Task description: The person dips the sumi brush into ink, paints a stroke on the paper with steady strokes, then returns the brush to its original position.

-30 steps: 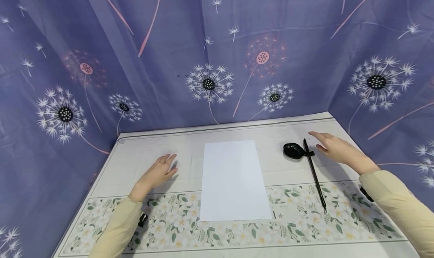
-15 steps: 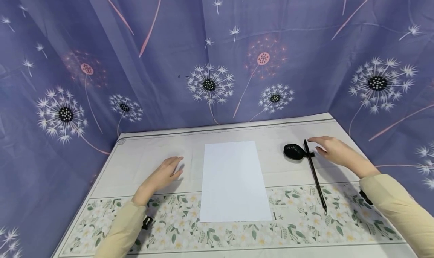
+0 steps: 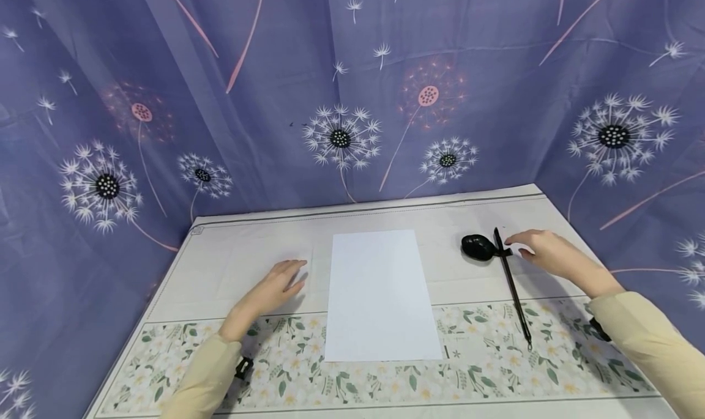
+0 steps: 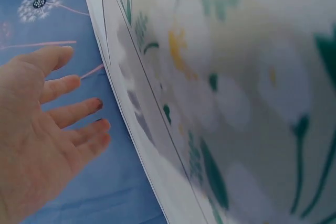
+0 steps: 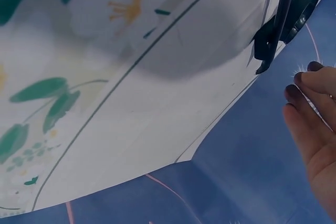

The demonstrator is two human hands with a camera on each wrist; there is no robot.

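A sheet of white paper (image 3: 382, 296) lies flat at the middle of the table. Left of it hovers my left hand (image 3: 271, 287), fingers loosely extended; the left wrist view shows bare palm and spread fingers (image 4: 73, 114). At the right stands a small shiny black dish (image 3: 478, 248), apparently an ink dish, with a side tab. A long thin black stick, looking like a writing brush (image 3: 513, 290), rests across that tab, its loop end toward me. My right hand (image 3: 551, 254) hangs just right of the brush's far end, fingers slightly bent, holding nothing, apart from the brush in the right wrist view.
A white cover with a floral band (image 3: 385, 382) lies over the table (image 3: 253, 235). Blue-purple curtains (image 3: 264, 131) with dandelion prints stand behind it and at both sides. Black straps show at both sleeves (image 3: 209, 376).
My left hand has moved right, nearer to the paper. My right hand has dropped slightly toward me beside the brush, its fingers bending more. Paper, dish and brush stay in place.
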